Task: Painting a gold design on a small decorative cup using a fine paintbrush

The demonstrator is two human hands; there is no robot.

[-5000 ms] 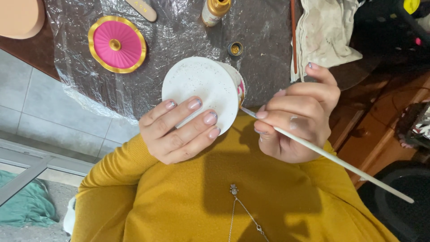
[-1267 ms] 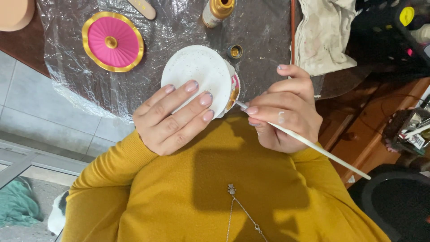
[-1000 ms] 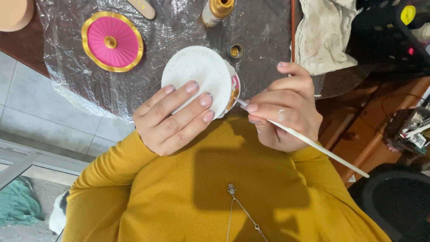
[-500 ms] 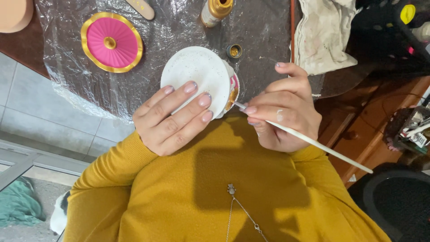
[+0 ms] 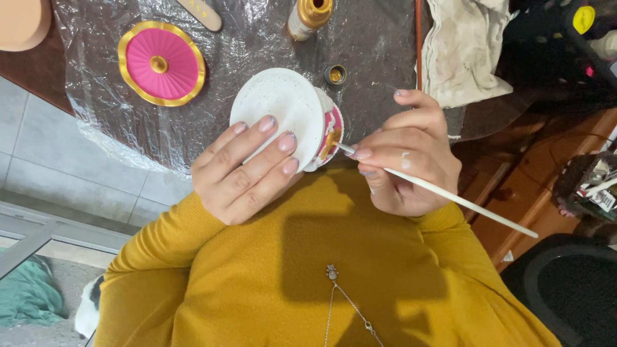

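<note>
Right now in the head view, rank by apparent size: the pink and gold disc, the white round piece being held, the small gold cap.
1-2. White round piece and pink and gold disc: look alike; the held piece sits nearer the camera, so unsure.
3. Small gold cap, clearly smallest.

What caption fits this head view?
Left hand holds a round white box while right hand paints its side with a thin brush.

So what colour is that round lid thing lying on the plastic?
Pink lid, pleated, with gold rim and knob; head view.
</note>
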